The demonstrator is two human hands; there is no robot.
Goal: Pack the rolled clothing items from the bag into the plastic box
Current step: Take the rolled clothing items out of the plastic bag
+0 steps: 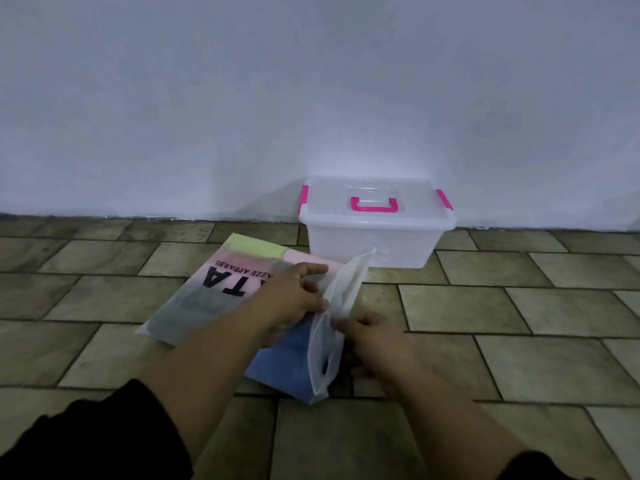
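Both hands pinch the bag's mouth: left hand [294,299] grips one edge, right hand [374,344] the other. The bag [221,292] lies flat on the floor [519,306], long axis toward the lidded box [374,233] by the wall.

Pale wall [207,98], tiled floor [519,306].
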